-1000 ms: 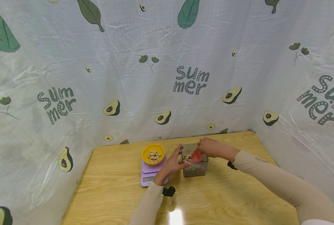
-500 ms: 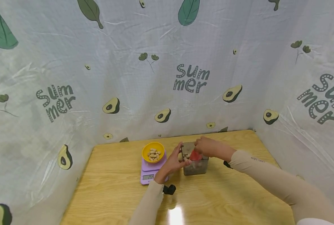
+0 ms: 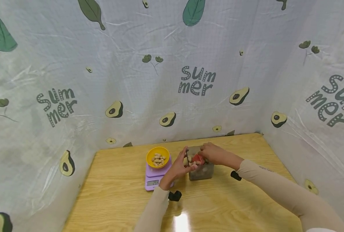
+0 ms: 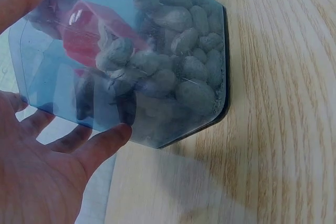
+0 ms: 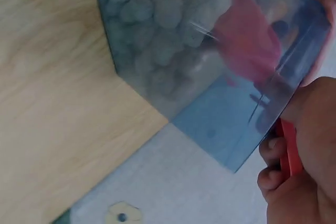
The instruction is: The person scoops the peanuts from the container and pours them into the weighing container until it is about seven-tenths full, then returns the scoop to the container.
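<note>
My right hand (image 3: 213, 153) grips a red scoop (image 3: 198, 159) by its handle, reaching over the right side of a clear grey plastic box (image 3: 201, 173). Unshelled peanuts (image 4: 181, 69) cover the bottom of this box. Seen through the wall in the left wrist view, the scoop's bowl is down among the peanuts, some lying at its mouth. My left hand (image 3: 177, 167) holds the box at its left side, thumb on the front and fingers spread toward the back. The red handle (image 5: 289, 148) shows between my right fingers in the right wrist view.
Left of the box stands a purple kitchen scale (image 3: 154, 175) with a lit display. On it sits a yellow bowl (image 3: 149, 155) holding several peanuts. The wooden table (image 3: 111, 187) meets a printed cloth backdrop (image 3: 143, 129) behind and on both sides.
My right hand has drawn the scoop slightly left and lower into the peanuts, and its bowl has tilted. My left hand stays on the box.
</note>
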A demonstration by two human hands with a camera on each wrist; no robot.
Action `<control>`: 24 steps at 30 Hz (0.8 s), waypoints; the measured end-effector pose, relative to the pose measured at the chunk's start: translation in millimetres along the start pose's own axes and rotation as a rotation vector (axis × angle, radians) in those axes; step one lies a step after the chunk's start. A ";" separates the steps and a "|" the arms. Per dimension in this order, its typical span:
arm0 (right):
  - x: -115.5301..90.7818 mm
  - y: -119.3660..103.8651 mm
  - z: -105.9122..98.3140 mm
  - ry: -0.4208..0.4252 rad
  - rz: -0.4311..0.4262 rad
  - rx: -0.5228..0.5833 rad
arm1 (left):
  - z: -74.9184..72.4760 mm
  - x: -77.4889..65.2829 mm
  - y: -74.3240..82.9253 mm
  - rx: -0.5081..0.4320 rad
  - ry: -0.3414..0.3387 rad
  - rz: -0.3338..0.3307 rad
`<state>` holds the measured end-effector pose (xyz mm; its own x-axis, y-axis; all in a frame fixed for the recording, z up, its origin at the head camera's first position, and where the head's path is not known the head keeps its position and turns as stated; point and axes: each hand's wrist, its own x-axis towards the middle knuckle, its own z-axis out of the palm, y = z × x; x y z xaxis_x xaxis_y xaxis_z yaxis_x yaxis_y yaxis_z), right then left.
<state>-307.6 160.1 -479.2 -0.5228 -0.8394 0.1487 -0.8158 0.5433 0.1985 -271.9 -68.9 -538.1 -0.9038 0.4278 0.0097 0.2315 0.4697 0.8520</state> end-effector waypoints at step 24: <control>-9.0 2.0 12.7 0.090 0.102 0.178 | 1.2 0.8 1.4 -0.005 0.008 -0.006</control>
<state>-307.6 168.5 -492.5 -0.5876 -0.7707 0.2463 -0.7945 0.6072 0.0046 -271.9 -67.0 -537.5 -0.9080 0.4190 0.0086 0.2244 0.4687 0.8544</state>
